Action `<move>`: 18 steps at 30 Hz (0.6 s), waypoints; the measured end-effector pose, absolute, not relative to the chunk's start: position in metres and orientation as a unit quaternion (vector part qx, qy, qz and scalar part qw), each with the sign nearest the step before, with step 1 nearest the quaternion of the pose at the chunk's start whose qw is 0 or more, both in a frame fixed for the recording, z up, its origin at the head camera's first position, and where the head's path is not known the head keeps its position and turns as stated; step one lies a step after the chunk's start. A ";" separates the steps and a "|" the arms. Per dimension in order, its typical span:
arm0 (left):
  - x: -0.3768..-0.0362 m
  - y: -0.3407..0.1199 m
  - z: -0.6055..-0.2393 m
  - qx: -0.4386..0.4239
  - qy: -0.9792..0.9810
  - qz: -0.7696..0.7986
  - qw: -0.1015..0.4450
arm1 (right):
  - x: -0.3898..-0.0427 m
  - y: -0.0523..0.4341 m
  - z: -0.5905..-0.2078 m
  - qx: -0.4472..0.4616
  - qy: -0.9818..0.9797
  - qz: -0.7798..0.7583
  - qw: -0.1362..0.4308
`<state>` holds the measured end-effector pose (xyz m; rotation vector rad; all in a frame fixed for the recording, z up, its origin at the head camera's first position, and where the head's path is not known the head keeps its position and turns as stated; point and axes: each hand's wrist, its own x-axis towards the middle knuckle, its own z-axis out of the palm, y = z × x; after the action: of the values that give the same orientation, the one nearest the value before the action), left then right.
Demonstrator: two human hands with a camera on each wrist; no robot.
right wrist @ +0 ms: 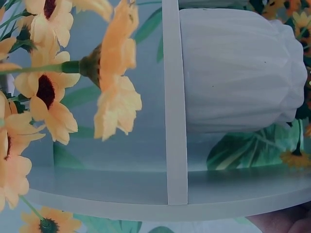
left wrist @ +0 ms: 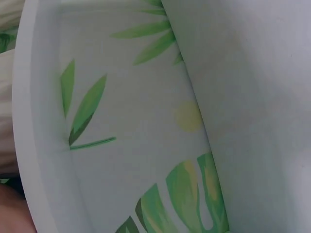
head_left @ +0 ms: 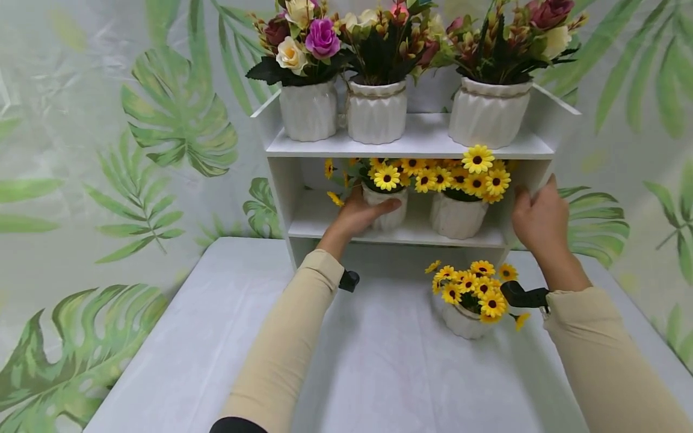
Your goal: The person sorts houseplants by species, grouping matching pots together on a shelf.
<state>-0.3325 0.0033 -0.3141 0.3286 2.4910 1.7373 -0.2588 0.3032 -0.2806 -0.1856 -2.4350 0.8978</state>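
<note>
On the middle level of a white shelf unit (head_left: 408, 153), my left hand (head_left: 360, 213) grips a white flowerpot (head_left: 387, 198) of yellow daisy-like flowers. Its thumb lies across the pot's front; the other fingers are mostly hidden behind the left side. My right hand (head_left: 541, 219) holds the shelf's right side panel by its front edge. Only a bit of that hand (right wrist: 286, 221) enters the right wrist view, outside the panel. A second white pot (head_left: 460, 216) of yellow flowers stands right of the gripped one.
A third yellow-flowered pot (head_left: 468, 319) stands on the white-covered table (head_left: 390, 373), in front of the shelf and near the right forearm. The top level bears three white pots of mixed roses (head_left: 308, 111). A leaf-patterned cloth (head_left: 178, 114) hangs behind.
</note>
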 end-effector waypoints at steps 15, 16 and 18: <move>-0.323 0.008 -0.308 0.110 0.816 0.568 0.008 | -0.259 0.303 -0.279 -0.071 -0.902 0.336 0.261; -0.321 0.009 -0.308 0.107 0.815 0.570 0.006 | -0.259 0.303 -0.279 -0.071 -0.902 0.335 0.262; -0.316 0.008 -0.310 0.093 0.810 0.579 -0.001 | -0.259 0.303 -0.280 -0.073 -0.902 0.335 0.261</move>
<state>-0.3164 0.0085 -0.3096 0.2935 2.5453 1.8208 -0.2590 0.3031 -0.2800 -0.1963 -2.4426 0.9068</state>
